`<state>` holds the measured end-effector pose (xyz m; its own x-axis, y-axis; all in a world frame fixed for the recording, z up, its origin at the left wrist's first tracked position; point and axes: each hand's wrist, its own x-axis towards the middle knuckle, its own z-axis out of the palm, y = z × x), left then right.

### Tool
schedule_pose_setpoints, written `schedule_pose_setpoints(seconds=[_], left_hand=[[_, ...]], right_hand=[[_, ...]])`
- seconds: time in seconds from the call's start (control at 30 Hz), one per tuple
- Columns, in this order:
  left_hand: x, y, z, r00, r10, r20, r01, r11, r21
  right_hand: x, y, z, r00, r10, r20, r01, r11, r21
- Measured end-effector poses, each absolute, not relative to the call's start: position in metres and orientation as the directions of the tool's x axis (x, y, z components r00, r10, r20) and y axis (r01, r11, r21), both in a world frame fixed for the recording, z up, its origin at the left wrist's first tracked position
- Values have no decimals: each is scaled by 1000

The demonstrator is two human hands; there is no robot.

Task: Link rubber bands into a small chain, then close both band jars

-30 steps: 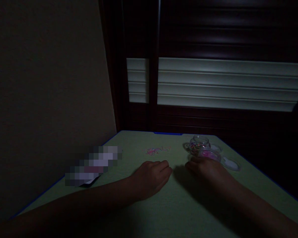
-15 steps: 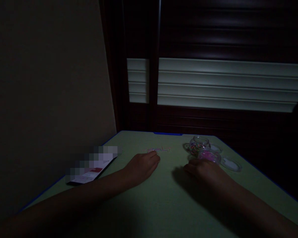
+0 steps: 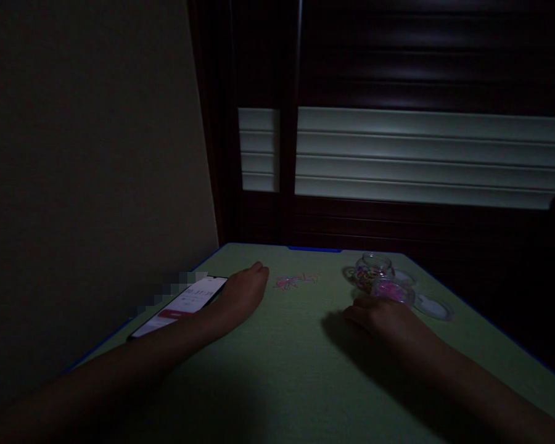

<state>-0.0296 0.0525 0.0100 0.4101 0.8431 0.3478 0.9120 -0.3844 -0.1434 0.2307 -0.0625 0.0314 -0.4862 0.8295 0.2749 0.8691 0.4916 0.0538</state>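
My left hand (image 3: 247,290) is closed over the green table, between a lit phone (image 3: 180,308) and a small scattered pile of thin pink pieces (image 3: 289,282). Its fingertips are too dark to show whether they hold anything. My right hand (image 3: 374,313) is closed too, with fingers curled, just in front of a clear jar of pink pieces (image 3: 393,290); whatever its fingers hold is hidden. Behind that jar stands a round clear jar with multicoloured pieces (image 3: 372,274).
Two clear lids (image 3: 432,306) lie to the right of the jars. The green table (image 3: 287,382) has a blue edge. A wall rises at the left, and dark panelling with pale slats (image 3: 420,160) stands behind the table.
My left hand has moved left, away from the pile of pink pieces and closer to the phone. More of the pile shows now. My right hand has hardly moved.
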Motion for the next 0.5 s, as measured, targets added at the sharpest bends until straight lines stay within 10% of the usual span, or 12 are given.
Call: schedule_pose_setpoints(seconds=[0.5], left_hand=[[-27,62,-2,394,865,311,917,-348,-192]], right_hand=[[229,-64,34,-485,832,269,871,487,65]])
